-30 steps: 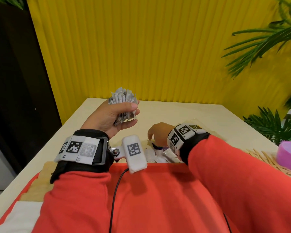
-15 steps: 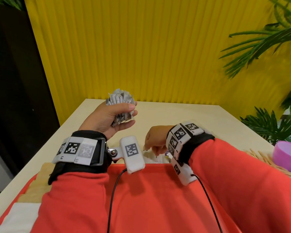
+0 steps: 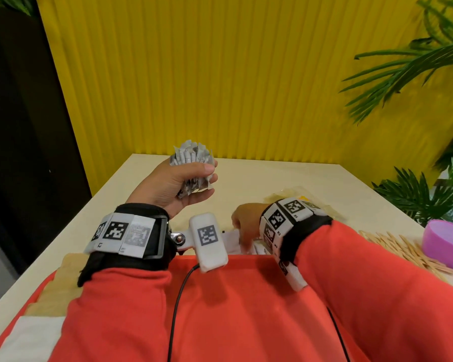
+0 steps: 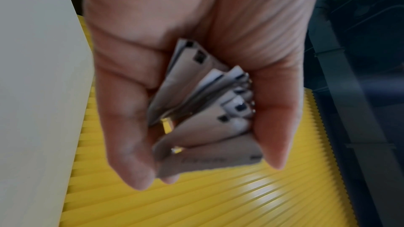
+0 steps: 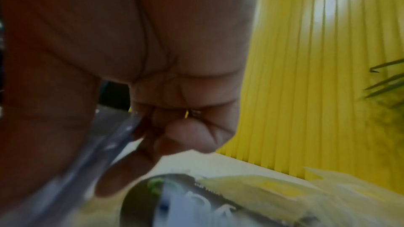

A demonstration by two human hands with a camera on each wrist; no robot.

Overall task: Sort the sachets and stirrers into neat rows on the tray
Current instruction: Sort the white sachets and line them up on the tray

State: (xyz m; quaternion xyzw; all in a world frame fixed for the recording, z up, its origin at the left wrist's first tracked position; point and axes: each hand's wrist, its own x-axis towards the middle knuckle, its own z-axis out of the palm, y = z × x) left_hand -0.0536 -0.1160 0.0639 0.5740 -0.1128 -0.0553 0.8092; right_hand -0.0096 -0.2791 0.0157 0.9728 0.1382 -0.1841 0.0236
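Observation:
My left hand [image 3: 178,184] is raised over the table and grips a thick bundle of grey-white sachets [image 3: 192,159]; the left wrist view shows the bundle of sachets [image 4: 207,113] fanned between the curled fingers [image 4: 131,144] and thumb. My right hand [image 3: 242,222] is down on loose white sachets [image 3: 232,240] just past the far edge of the red tray [image 3: 246,296]. In the blurred right wrist view its curled fingers [image 5: 188,135] and thumb pinch a grey sachet [image 5: 109,144]. Tan stirrers [image 3: 55,286] and white sachets [image 3: 24,335] lie at the tray's left side.
A heap of wooden stirrers [image 3: 403,248] and a purple bowl [image 3: 447,244] sit on the table at the right. A crumpled clear bag [image 3: 288,194] lies behind my right hand. Green plants [image 3: 416,199] flank the right edge; a yellow ribbed wall [image 3: 220,74] stands behind.
My right hand has drawn back toward the tray's far edge and curled down onto the loose sachets. My left hand has stayed raised with its bundle.

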